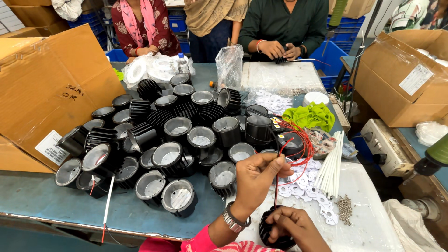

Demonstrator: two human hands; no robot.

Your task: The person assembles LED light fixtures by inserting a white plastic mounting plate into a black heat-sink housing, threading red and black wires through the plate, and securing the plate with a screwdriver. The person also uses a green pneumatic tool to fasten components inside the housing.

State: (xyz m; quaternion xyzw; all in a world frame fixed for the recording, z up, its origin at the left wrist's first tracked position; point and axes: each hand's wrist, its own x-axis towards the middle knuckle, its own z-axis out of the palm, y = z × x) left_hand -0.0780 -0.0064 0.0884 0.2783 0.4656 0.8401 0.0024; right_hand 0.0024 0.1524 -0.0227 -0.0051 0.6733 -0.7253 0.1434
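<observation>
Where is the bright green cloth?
In the head view, the green cloth lies on the right side of the table, behind the bundle of red wires and just below the white round tub.

1. The black finned housing (pixel 275 231) sits mostly behind the right hand (pixel 294 226), and its lower edge is nearly cut off by the picture's bottom edge
2. The left hand (pixel 256 179) covers where the red wire (pixel 280 154) is pinched; the fingertips' grip cannot be made out
3. Three people at the far side of the table (pixel 42 196) are cut off above the chest by the top edge
4. The small metal screws (pixel 344 205) are too tiny to tell their type
5. The large cardboard box (pixel 46 88) runs out of view at the left
6. The contents of the clear plastic bag (pixel 229 65) cannot be told
</observation>
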